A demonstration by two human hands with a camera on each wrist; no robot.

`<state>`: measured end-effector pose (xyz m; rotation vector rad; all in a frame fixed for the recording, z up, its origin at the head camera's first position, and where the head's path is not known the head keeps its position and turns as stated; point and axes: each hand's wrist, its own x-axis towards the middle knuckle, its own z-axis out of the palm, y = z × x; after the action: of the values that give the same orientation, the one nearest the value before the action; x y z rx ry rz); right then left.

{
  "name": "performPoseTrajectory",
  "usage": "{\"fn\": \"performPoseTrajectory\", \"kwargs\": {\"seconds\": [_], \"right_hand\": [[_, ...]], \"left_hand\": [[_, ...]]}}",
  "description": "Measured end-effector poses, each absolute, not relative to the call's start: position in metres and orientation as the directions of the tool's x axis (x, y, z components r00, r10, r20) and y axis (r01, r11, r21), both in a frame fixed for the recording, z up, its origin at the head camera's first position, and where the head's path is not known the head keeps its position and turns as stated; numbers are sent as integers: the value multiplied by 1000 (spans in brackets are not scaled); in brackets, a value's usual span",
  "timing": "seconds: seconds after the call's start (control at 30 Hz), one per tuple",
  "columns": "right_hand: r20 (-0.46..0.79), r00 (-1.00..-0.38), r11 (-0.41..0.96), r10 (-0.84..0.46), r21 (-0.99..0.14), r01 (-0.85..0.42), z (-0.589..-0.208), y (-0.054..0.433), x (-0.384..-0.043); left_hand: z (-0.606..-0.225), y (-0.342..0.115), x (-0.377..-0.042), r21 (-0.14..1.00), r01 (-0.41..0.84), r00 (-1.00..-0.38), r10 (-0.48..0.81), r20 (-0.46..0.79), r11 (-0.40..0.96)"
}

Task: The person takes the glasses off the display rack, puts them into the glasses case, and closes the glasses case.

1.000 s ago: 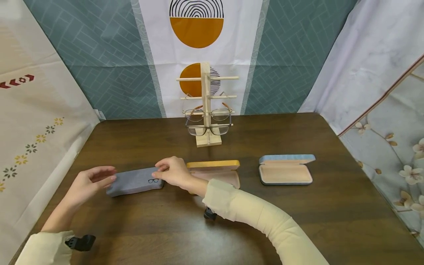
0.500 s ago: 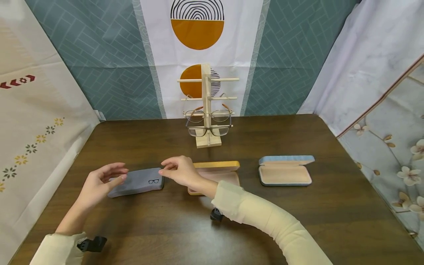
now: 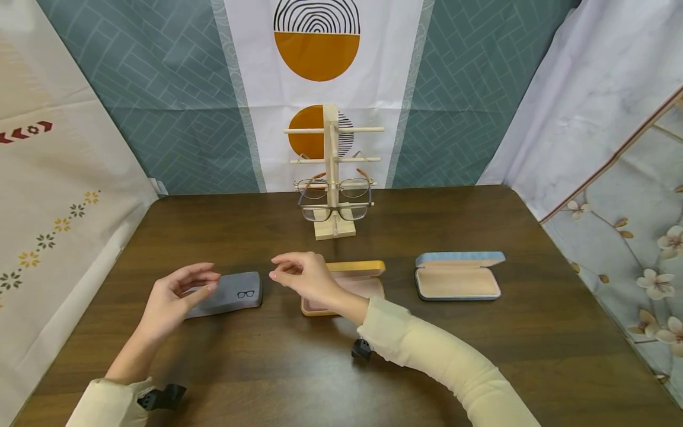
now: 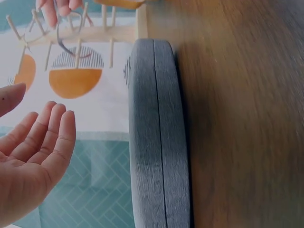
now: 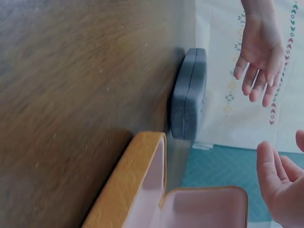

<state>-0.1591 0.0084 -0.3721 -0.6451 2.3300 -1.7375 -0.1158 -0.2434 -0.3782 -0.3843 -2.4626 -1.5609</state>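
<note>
A closed grey glasses case (image 3: 230, 298) with a small glasses print lies on the table at left. Above its left end hovers my left hand (image 3: 173, 296), fingers gently bent and holding nothing. In the left wrist view a gap separates that hand (image 4: 35, 152) from the case (image 4: 159, 133). My right hand (image 3: 309, 280) is in the air between the grey case and an open yellow glasses case (image 3: 368, 286). Its fingers are loosely bent around nothing, and it hides part of the yellow case. The right wrist view shows both cases and both hands apart from them.
An open blue glasses case (image 3: 459, 281) with a pale lining lies at right. Behind the cases stands a wooden display rack (image 3: 332, 172). Two pairs of glasses (image 3: 335, 212) hang on its lower pegs. Patterned cloths (image 3: 453, 107) surround the dark wooden table (image 3: 299, 367).
Both hands have moved to the right. The right hand has left the grey case's right end and come nearer the yellow case; the left hand now covers the grey case's left end. The cases stay put.
</note>
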Motion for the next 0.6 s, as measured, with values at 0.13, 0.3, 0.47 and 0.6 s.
{"fn": "performPoseTrajectory", "kwargs": {"seconds": [0.13,0.3,0.47,0.6], "right_hand": [[129,-894,211,-430,-948,-238,-372,17,-160],[153,-891,179,-427,-952,-249,-372,25,-160],[163,-892,151,-421,-957,-246,-370,33,-160],[196,-891,149,-409,-949,-277,-370,40,-161]], "left_hand": [[-377,-236,-118,861,336,-941,104,321,382],[-374,-228,-119,869,353,-935,106,338,346],[-372,-221,-122,877,377,-926,138,352,299],[-369,-215,-125,883,391,-919,156,361,261]]}}
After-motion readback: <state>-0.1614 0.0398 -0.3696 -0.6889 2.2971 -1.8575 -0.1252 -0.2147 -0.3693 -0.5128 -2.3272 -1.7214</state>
